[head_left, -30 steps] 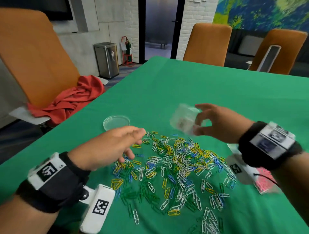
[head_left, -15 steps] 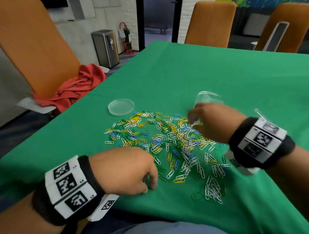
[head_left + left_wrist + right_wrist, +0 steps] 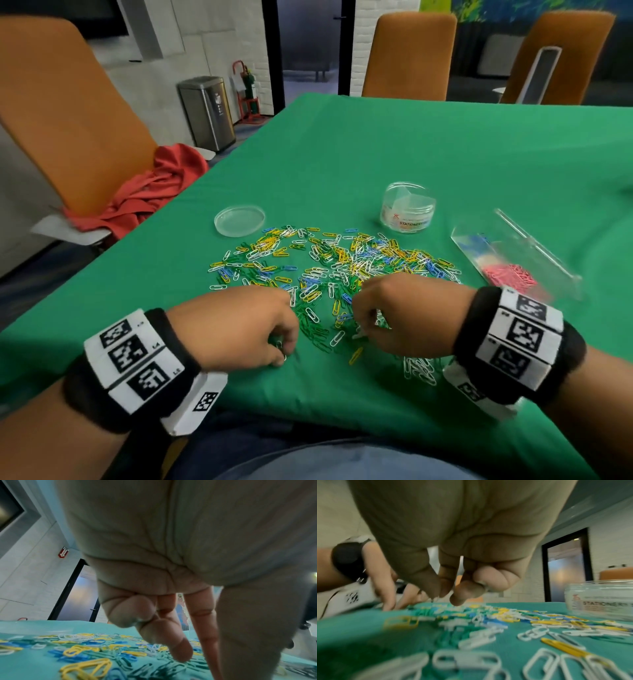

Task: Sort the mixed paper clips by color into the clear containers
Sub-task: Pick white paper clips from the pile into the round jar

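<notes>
An orange chair [image 3: 65, 113] with a red cloth [image 3: 144, 195] on its seat stands at the far left, beside the green table [image 3: 428, 147]. A clear round lid [image 3: 239, 220] lies flat on the table, just behind the big heap of paper clips [image 3: 329, 270]. The clips are white, yellow, blue and green, all mixed up.

The left hand [image 3: 236, 325] is at the near edge of the heap. Its fingers [image 3: 164, 639] are bent down, with the tips on the cloth among the clips. I cannot tell if they hold a clip.

The right hand [image 3: 407, 315] is beside it, over the clips. Its thumb and fingers [image 3: 467, 593] are pressed together in a pinch. What they pinch is too blurry to tell.

Behind the heap stands a clear round tub [image 3: 408, 207], open on top. At the far right lies a clear flat box [image 3: 513, 253] with pink clips inside.
</notes>
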A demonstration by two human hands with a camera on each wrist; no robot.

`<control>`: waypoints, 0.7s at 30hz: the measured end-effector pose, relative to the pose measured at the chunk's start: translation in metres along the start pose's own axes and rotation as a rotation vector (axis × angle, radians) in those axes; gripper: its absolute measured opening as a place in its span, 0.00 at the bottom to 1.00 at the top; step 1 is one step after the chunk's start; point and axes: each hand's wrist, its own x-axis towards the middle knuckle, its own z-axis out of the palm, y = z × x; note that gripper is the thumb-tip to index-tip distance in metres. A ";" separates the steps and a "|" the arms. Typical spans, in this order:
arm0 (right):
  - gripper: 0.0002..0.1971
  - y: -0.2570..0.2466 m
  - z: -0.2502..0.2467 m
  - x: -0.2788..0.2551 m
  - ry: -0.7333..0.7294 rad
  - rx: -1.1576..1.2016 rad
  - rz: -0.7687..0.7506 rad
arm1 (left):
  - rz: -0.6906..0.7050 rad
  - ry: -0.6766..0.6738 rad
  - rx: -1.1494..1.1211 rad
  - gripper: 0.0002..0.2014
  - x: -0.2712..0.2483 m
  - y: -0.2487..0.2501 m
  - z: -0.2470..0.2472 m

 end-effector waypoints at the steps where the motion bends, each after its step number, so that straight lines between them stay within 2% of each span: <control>1: 0.01 0.003 -0.004 -0.006 0.071 0.056 0.026 | 0.010 0.011 0.000 0.08 -0.001 -0.001 0.001; 3: 0.01 0.013 -0.014 -0.018 0.227 0.272 0.135 | 0.037 0.032 0.009 0.06 -0.001 -0.001 0.003; 4: 0.02 0.020 -0.017 -0.026 0.293 0.472 0.184 | 0.049 0.050 0.005 0.05 -0.002 0.000 0.003; 7: 0.10 0.041 -0.016 -0.048 0.461 1.111 0.299 | 0.075 0.149 -0.073 0.03 -0.001 -0.001 0.004; 8: 0.14 0.047 -0.013 -0.054 0.478 1.249 0.370 | 0.069 0.181 -0.141 0.04 0.000 -0.001 0.003; 10: 0.17 0.052 -0.008 -0.065 0.441 1.408 0.497 | 0.025 0.205 -0.445 0.06 0.004 0.005 0.001; 12: 0.13 0.051 -0.003 -0.071 0.359 1.521 0.545 | -0.032 0.179 -0.817 0.09 0.008 0.018 -0.003; 13: 0.09 0.048 -0.001 -0.072 0.317 1.547 0.565 | -0.046 0.165 -0.928 0.10 0.012 0.025 -0.006; 15: 0.04 0.042 0.001 -0.071 0.259 1.420 0.587 | -0.038 0.088 -0.967 0.10 0.018 0.041 -0.011; 16: 0.03 0.038 0.002 -0.069 0.224 1.225 0.585 | -0.029 0.036 -0.909 0.10 0.022 0.049 -0.013; 19: 0.06 0.026 0.004 -0.063 0.061 0.349 0.517 | 0.036 -0.005 -0.494 0.06 0.036 0.075 -0.017; 21: 0.13 0.018 0.006 -0.060 -0.026 0.064 0.487 | 0.071 0.049 -0.155 0.10 0.047 0.091 -0.016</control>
